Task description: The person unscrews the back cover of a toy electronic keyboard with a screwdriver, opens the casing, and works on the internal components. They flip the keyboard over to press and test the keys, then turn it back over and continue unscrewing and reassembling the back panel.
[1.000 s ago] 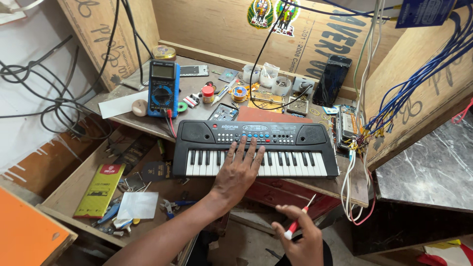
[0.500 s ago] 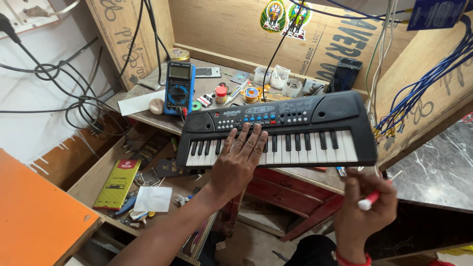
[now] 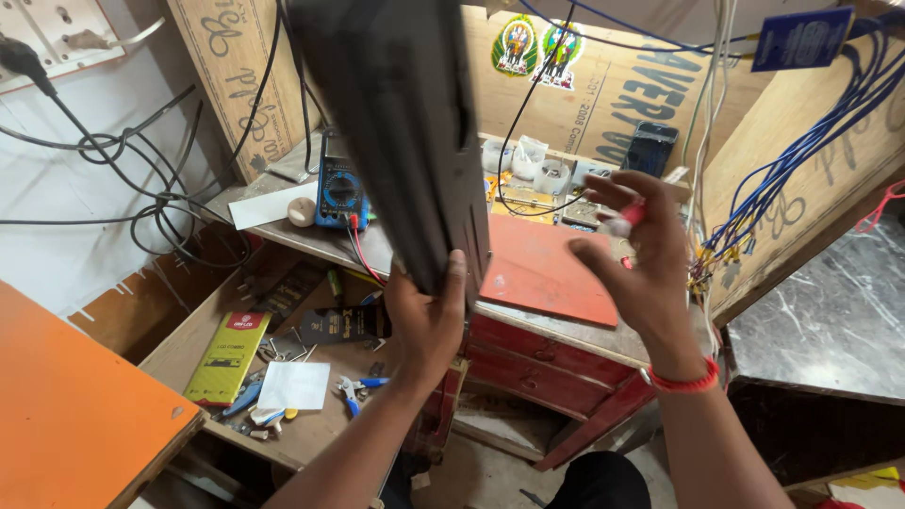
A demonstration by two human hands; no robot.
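My left hand (image 3: 426,316) grips the lower end of a black toy keyboard (image 3: 401,123), which stands on end with its dark underside toward me and reaches the top of the view. My right hand (image 3: 636,254) hovers to its right over the orange mat (image 3: 547,269), fingers spread, with a small red-and-white screwdriver (image 3: 622,221) pinched between thumb and fingers. A red band circles my right wrist.
A blue multimeter (image 3: 339,193) with red lead sits on the bench behind the keyboard, beside white paper (image 3: 269,205). Small parts and a dark phone (image 3: 649,149) line the back. The open drawer (image 3: 283,377) holds a yellow package, pliers, paper. Blue wires (image 3: 801,160) hang at right.
The keyboard has been lifted off the bench and tipped upright, underside toward me. My right hand with the screwdriver rose from below the bench to beside the keyboard.
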